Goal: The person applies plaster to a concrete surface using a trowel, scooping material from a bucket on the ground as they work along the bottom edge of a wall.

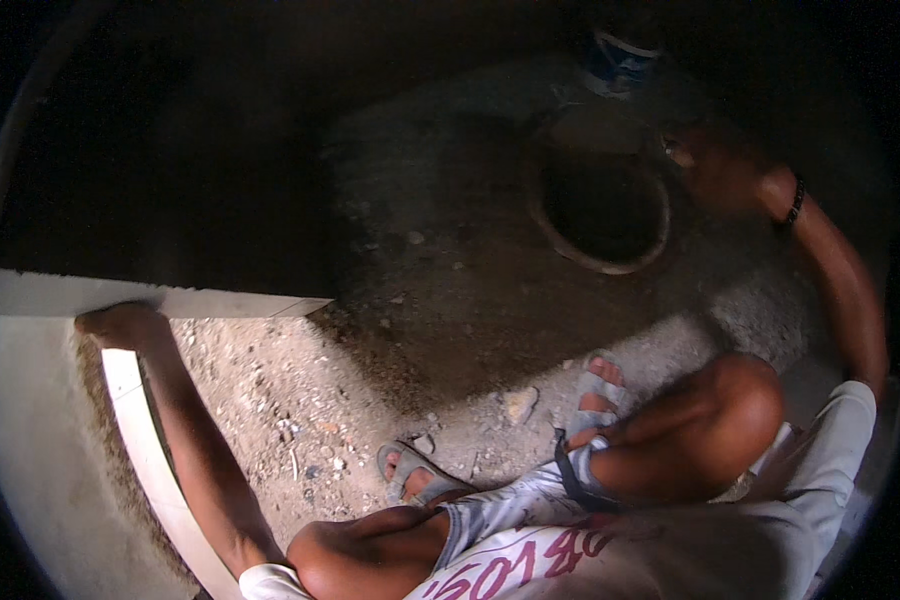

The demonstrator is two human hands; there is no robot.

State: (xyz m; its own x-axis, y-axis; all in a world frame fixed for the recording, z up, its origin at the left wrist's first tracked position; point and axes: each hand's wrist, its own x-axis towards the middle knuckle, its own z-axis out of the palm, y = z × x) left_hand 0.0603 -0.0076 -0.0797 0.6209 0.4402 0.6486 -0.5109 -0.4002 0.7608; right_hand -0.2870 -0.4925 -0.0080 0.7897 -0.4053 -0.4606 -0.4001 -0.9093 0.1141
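Observation:
My left hand (120, 325) rests at the pale lower edge (220, 298) of a dark, wide panel or slab on the left; its fingers are partly hidden in shadow. My right hand (715, 170) reaches forward into shadow, closed around something small with a glint of metal, too dark to make out. It is at the upper right rim of a round, shallow pan (600, 262) with dark contents. A white-and-blue bucket (618, 65) stands beyond the pan.
My sandalled feet (595, 395) and bent knees are on gritty ground (270, 400) with pebbles and stone chips. A pale strip (145, 430) runs along a plastered surface (40, 450) at the left. The back is in deep shadow.

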